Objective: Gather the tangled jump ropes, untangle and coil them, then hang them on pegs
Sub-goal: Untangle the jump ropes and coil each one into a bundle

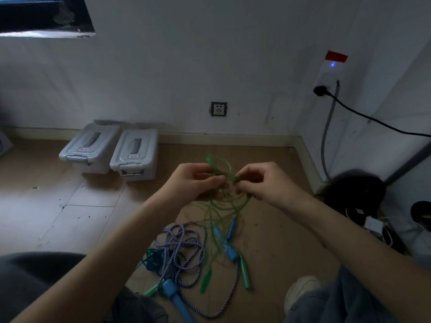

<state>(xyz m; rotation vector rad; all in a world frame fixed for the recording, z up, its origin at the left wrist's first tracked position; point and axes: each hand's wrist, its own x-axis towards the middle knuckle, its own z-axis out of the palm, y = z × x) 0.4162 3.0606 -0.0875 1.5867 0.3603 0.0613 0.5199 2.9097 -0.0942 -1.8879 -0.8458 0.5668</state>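
A person seated on the floor picks apart a knot in a green jump rope.

At the centre of the frame, the left hand (pixel 198 180) and right hand (pixel 263 183) each pinch the thin green rope (pixel 221 173) with curled fingers, its strands trailing down to the floor. This looks like the untangling step; next the knot likely needs loosening before coiling. Below, at lower centre, lies one purple-and-white braided rope (pixel 186 243) and a teal tangle (pixel 151 258). Two grey lidded boxes (pixel 112 150) sit at centre left. No pegs are visible.
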